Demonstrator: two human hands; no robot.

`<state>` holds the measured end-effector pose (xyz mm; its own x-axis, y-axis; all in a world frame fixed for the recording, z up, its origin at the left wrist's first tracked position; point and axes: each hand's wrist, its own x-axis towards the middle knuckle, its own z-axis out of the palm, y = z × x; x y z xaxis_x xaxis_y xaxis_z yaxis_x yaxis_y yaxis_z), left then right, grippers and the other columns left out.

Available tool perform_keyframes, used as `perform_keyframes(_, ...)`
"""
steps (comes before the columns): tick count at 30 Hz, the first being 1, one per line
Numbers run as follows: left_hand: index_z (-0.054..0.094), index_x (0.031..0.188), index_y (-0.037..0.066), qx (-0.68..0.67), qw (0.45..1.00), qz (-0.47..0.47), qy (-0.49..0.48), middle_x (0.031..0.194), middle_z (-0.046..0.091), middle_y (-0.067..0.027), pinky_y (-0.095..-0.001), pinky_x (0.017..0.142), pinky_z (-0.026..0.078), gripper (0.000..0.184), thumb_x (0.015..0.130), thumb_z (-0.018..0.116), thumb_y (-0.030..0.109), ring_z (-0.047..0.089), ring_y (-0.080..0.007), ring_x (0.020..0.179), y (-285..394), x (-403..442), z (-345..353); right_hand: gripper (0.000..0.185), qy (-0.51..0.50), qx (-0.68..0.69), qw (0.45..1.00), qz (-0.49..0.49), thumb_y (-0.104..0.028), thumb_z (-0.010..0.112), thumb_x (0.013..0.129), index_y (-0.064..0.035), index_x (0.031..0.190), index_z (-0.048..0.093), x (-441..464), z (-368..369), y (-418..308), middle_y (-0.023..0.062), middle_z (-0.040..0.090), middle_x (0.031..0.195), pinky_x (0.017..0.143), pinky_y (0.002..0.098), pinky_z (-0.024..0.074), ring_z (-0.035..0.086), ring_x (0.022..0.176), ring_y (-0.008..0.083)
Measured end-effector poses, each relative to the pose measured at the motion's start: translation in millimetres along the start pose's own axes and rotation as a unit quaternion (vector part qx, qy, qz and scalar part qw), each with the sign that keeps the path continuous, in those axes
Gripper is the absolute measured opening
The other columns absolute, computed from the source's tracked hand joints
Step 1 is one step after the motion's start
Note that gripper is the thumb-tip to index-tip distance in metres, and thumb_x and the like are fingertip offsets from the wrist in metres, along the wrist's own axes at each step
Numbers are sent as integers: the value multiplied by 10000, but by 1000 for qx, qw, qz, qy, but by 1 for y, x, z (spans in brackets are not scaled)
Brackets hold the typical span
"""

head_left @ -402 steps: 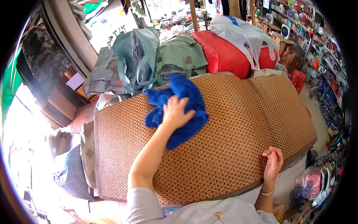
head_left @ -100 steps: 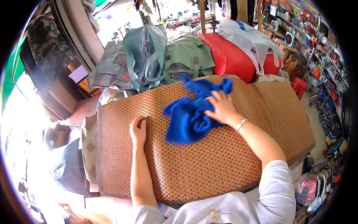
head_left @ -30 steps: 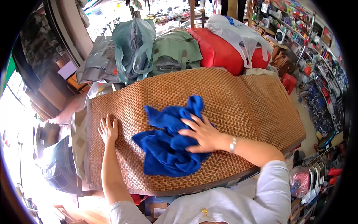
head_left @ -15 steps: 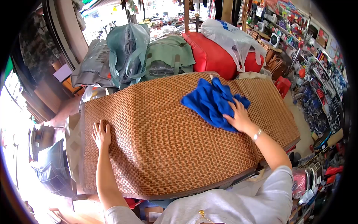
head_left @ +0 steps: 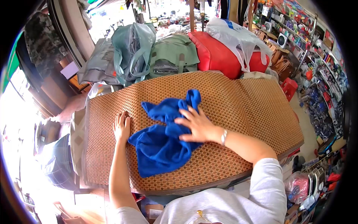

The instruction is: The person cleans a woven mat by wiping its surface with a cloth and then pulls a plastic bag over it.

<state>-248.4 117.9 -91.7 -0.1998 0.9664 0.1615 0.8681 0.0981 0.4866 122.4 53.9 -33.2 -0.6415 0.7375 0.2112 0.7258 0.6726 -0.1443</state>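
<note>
A rumpled blue cloth (head_left: 164,143) lies bunched on a brown woven mat (head_left: 223,156). My right hand (head_left: 197,125) is on its right part, fingers curved over the folds and pressing them against the mat. My left hand (head_left: 121,128) rests flat on the left side of the mat, fingers stretched out and holding nothing. It is just left of the cloth, with a small gap between them. The mat drapes over something beneath it, with a raised ridge to the right.
Along the far edge stand a grey-green plastic bag (head_left: 132,48), a green bag (head_left: 173,56), a red bag (head_left: 214,54) and a white plastic bag (head_left: 238,37). Shelves of small goods (head_left: 317,67) line the right side. A denim-like bundle (head_left: 57,160) is at the left.
My right hand has swept the blue cloth left and nearer to me across the mat. My left hand has shifted slightly right on the mat, and the whole view has turned a little.
</note>
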Motion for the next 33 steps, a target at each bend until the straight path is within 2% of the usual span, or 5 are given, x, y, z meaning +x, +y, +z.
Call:
perform_keyframes(9,501,1399,173,-36,999,3,24,1500,405,-84,-428,1180,214,515,971,457,457,300,-275,1420,-16,-17,-9,709,44,-91,943,318,-605,570,857,-203,1423,428,-50,-30,98,181,284,1521,1077,601,260,284,1362,435)
perform_keyframes(15,512,1387,164,-23,999,-13,31,1486,421,-100,-440,1173,226,499,975,462,440,318,-285,1410,-8,-22,-11,735,14,-29,965,262,-528,644,803,-187,1412,412,-153,-50,17,224,241,1502,1056,659,250,262,1320,546)
perform_keyframes(24,552,1347,136,-45,997,10,55,1438,475,-125,-431,1150,261,473,953,503,394,370,-300,1376,-12,-20,-7,704,-33,37,999,-15,-598,619,803,-224,1377,455,-71,-25,-34,207,308,1492,1053,696,213,255,1379,463)
perform_keyframes(28,592,1304,125,-92,994,18,58,1426,487,-130,-433,1134,300,424,941,553,342,387,-305,1364,-22,-17,-5,699,11,-21,999,36,-625,568,827,-212,1379,452,7,-2,17,197,326,1496,1078,652,223,263,1386,443)
perform_keyframes(33,607,1284,118,-90,994,-16,53,1427,488,-124,-444,1132,317,389,948,565,311,400,-305,1355,-15,-25,-13,731,30,-112,963,242,-644,535,849,-211,1426,417,2,-20,91,178,303,1516,1092,609,241,281,1375,432)
